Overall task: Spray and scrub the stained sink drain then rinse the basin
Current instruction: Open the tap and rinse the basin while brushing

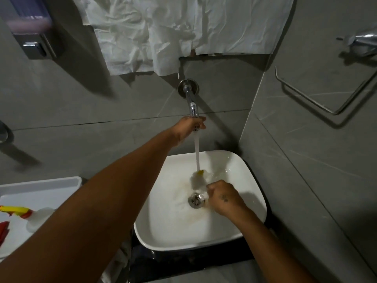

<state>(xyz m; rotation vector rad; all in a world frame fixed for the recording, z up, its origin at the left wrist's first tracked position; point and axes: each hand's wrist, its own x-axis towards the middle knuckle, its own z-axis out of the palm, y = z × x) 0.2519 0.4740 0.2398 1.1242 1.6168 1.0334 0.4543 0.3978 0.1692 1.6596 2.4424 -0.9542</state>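
A white square basin (253, 193) sits below a chrome wall tap (191, 103). My left hand (188, 127) grips the tap's end, and water runs from it in a white stream into the basin. In the bowl, my right hand (222, 198) is closed on a blurred white and yellow scrubber (199, 178) held under the stream, just above the metal drain (196, 199). Faint brown staining (192, 219) surrounds the drain.
A white tray (40, 184) at the left holds a spray bottle (26, 213) with a yellow and red head. White paper (163, 27) covers the wall above the tap. A soap dispenser (32, 37) hangs at upper left, a chrome rail (326, 99) at right.
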